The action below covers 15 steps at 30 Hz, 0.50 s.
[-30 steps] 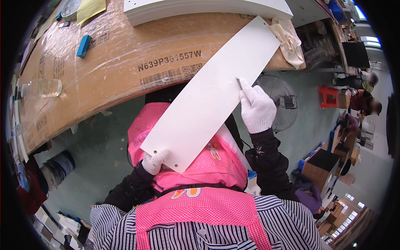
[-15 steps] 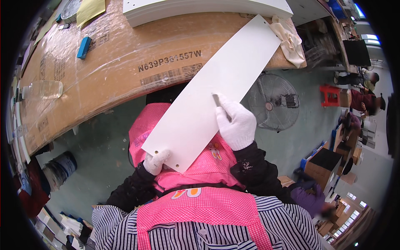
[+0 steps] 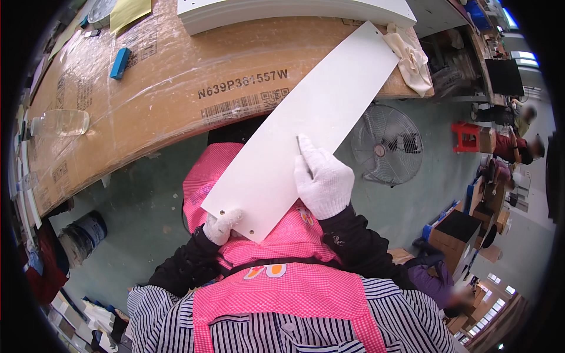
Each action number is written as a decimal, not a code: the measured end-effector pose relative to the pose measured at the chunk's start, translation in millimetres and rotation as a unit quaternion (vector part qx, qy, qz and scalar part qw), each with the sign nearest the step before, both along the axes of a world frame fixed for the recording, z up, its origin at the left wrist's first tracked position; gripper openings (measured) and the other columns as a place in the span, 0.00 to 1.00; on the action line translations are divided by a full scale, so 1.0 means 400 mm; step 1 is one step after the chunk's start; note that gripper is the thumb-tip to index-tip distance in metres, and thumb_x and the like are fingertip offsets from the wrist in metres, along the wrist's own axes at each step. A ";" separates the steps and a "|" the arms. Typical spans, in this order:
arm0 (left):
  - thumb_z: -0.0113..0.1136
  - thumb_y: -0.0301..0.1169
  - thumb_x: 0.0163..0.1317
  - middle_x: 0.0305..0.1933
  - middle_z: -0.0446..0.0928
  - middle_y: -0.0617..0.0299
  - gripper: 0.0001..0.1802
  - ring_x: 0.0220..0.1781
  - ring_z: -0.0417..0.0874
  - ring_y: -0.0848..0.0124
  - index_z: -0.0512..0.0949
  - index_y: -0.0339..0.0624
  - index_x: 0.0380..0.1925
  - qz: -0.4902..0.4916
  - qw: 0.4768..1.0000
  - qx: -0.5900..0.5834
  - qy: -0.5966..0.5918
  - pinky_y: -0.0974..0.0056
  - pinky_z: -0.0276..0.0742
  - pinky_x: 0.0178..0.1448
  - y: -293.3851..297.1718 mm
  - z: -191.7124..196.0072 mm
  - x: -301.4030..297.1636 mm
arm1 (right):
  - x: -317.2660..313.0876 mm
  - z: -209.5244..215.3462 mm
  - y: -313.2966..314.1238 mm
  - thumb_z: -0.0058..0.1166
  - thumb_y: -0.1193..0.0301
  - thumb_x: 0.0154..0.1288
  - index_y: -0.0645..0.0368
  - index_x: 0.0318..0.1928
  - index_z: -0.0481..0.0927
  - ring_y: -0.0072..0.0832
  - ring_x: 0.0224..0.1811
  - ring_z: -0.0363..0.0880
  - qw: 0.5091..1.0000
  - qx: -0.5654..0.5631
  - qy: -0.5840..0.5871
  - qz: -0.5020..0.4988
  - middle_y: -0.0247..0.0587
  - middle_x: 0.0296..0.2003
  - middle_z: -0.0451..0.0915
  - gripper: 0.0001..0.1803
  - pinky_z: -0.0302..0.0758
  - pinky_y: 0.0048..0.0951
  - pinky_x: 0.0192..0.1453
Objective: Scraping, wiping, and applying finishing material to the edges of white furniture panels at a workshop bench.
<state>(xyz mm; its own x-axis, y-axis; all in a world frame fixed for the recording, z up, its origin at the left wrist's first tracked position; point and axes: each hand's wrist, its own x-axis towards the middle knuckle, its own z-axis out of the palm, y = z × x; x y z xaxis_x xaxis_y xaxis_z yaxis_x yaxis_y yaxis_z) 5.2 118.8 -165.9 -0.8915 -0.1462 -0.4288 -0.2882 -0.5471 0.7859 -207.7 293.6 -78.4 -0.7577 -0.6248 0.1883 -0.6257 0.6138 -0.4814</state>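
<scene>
A long white board slants across my lap, its far end resting on the cardboard-covered table. My left hand, in a white glove, grips the near end, thumb on top beside one of two small brass-coloured holes. Over the middle of the board is my right hand, also gloved, with its fingers closed and the index finger stretched along a thin grey blade-like tool. Most of that tool is hidden by the fingers.
Stacked white boards lie at the table's far side, a cream cloth near its right corner. A blue block and a clear bottle are on the left. A fan stands right; several people work beyond.
My right hand has shifted slightly left and toward me over the board, and its tool shows less. The left hand keeps its grip on the near end.
</scene>
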 end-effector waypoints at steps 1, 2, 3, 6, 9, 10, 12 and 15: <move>0.60 0.37 0.64 0.48 0.84 0.52 0.28 0.42 0.88 0.66 0.74 0.32 0.61 -0.003 1.000 0.001 -0.005 0.63 0.85 0.44 0.000 0.001 0.000 | 0.002 -0.004 0.001 0.60 0.70 0.64 0.52 0.56 0.87 0.40 0.29 0.85 0.998 0.007 0.004 -0.057 0.41 0.32 0.85 0.20 0.81 0.36 0.33; 0.60 0.37 0.64 0.48 0.84 0.53 0.28 0.42 0.88 0.66 0.74 0.32 0.61 -0.006 1.000 0.007 -0.016 0.63 0.85 0.44 0.000 0.002 0.000 | 0.006 -0.008 0.002 0.60 0.70 0.64 0.52 0.56 0.87 0.40 0.29 0.85 0.996 0.016 0.002 -0.086 0.41 0.32 0.85 0.20 0.82 0.36 0.34; 0.60 0.37 0.64 0.48 0.84 0.53 0.28 0.42 0.88 0.66 0.74 0.32 0.60 -0.011 0.999 0.011 -0.032 0.63 0.85 0.44 0.000 0.003 0.001 | 0.008 -0.012 0.004 0.60 0.70 0.64 0.52 0.57 0.87 0.40 0.29 0.85 0.995 0.026 -0.004 -0.099 0.41 0.33 0.85 0.20 0.82 0.37 0.34; 0.60 0.37 0.65 0.48 0.84 0.53 0.27 0.43 0.88 0.66 0.74 0.32 0.60 0.001 1.000 0.012 -0.015 0.63 0.85 0.44 0.000 0.002 0.003 | 0.010 -0.016 0.012 0.61 0.70 0.63 0.52 0.57 0.86 0.41 0.30 0.86 0.991 0.030 -0.039 -0.124 0.42 0.34 0.86 0.21 0.82 0.37 0.35; 0.60 0.36 0.65 0.48 0.84 0.53 0.27 0.43 0.88 0.66 0.74 0.32 0.61 -0.010 1.000 0.011 0.001 0.63 0.85 0.45 -0.004 -0.002 0.001 | 0.003 -0.009 0.009 0.60 0.70 0.63 0.53 0.57 0.87 0.41 0.31 0.86 0.999 0.005 -0.045 -0.015 0.44 0.35 0.86 0.21 0.83 0.37 0.37; 0.60 0.36 0.65 0.48 0.84 0.53 0.27 0.44 0.88 0.66 0.74 0.32 0.61 -0.011 1.000 0.012 0.007 0.63 0.85 0.45 -0.005 -0.003 0.001 | -0.004 -0.005 0.009 0.60 0.70 0.63 0.54 0.57 0.87 0.41 0.31 0.86 0.996 -0.004 -0.044 -0.075 0.44 0.34 0.86 0.20 0.83 0.37 0.37; 0.60 0.35 0.65 0.48 0.84 0.53 0.26 0.44 0.87 0.66 0.74 0.33 0.61 -0.009 1.000 0.012 -0.005 0.63 0.85 0.46 -0.005 -0.005 0.002 | -0.010 0.001 0.005 0.60 0.71 0.63 0.54 0.56 0.88 0.42 0.31 0.86 0.988 -0.004 -0.082 -0.129 0.46 0.34 0.86 0.20 0.83 0.37 0.37; 0.59 0.35 0.65 0.49 0.84 0.53 0.26 0.45 0.87 0.67 0.74 0.33 0.61 0.005 1.000 0.017 -0.014 0.63 0.85 0.48 -0.002 -0.006 0.005 | -0.011 0.000 0.003 0.60 0.71 0.63 0.55 0.55 0.88 0.42 0.31 0.86 0.981 -0.018 -0.115 -0.155 0.48 0.34 0.86 0.19 0.82 0.36 0.38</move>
